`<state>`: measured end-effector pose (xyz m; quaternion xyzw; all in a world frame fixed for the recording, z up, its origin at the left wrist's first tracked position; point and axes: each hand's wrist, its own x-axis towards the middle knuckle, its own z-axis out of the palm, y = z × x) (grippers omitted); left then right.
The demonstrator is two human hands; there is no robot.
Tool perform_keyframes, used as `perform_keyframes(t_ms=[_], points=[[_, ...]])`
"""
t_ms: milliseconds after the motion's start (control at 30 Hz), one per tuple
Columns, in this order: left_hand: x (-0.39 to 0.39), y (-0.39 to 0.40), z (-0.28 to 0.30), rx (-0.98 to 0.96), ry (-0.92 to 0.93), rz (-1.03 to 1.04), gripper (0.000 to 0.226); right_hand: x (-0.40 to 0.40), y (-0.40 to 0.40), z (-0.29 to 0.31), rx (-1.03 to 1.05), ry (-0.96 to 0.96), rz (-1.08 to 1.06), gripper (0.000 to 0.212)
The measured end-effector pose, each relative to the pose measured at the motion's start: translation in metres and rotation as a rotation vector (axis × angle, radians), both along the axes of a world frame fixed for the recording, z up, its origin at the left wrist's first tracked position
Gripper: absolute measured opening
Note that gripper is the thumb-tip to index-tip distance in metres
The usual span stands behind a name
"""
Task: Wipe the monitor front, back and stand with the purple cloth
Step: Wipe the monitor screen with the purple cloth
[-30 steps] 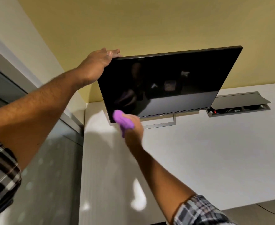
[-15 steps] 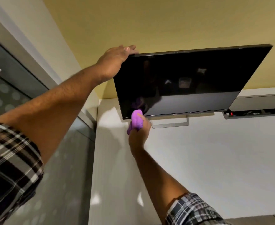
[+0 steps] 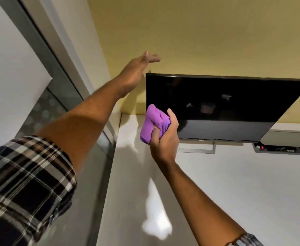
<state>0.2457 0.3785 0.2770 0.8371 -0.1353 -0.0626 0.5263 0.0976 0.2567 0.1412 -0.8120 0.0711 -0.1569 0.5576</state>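
A black monitor (image 3: pixel 222 105) with a dark screen stands on a silver frame stand (image 3: pixel 197 149) on the white desk (image 3: pixel 234 189). My right hand (image 3: pixel 163 141) grips the bunched purple cloth (image 3: pixel 153 123) in front of the screen's lower left corner. My left hand (image 3: pixel 136 71) hovers with fingers straight, above and left of the monitor's top left corner, not touching it. The monitor's back is hidden.
A yellow wall (image 3: pixel 207 32) rises behind the monitor. An open cable box (image 3: pixel 285 148) with a raised lid and a red light sits in the desk at right. A glass partition with a grey frame (image 3: pixel 60 55) runs along the desk's left edge.
My left hand has let go of the monitor's top left corner and lifted off to the left. My right hand has raised the cloth from the bottom bezel to the screen's lower left.
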Motion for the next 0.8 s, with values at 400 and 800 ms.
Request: perform_keyframes(t_ms=[400, 800], points=[[0.001, 0.015, 0.003, -0.121, 0.263, 0.030, 0.087, 0.075, 0.009, 0.064, -0.664, -0.382, 0.073, 0.060], [-0.001, 0.009, 0.003, -0.054, 0.261, 0.016, 0.085, 0.045, 0.025, -0.007, -0.745, -0.086, 0.107, 0.068]])
